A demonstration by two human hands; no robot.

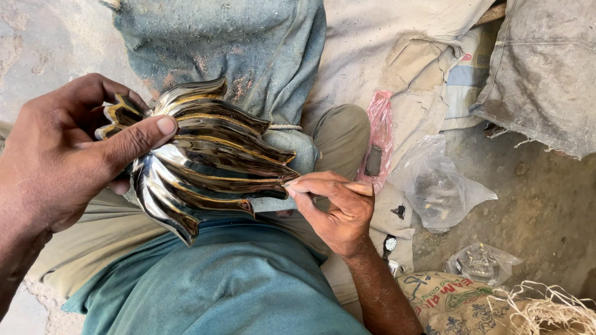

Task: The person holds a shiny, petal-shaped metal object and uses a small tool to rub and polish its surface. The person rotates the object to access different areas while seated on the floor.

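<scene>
Two hands: left hand (59,155), right hand (335,208). One fluted metal dish (205,158). Three plastic bags: pink bag (379,136), clear bag (437,183), small clear bag (481,263). One printed sack (453,304), lower right.

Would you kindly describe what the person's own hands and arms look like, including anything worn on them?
Both the left hand and the right hand are bare: no gloves, rings or wristbands show. The forearms are uncovered too, with no sleeve in view. The fingernails are short, and the skin looks dusty.

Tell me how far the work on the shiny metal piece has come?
The fluted metal piece already shines like a mirror on most ridges. In hand: the left hand holds its wide end, and the right hand pinches its narrow tip. What is left I cannot tell; no dull patch shows clearly.
</scene>
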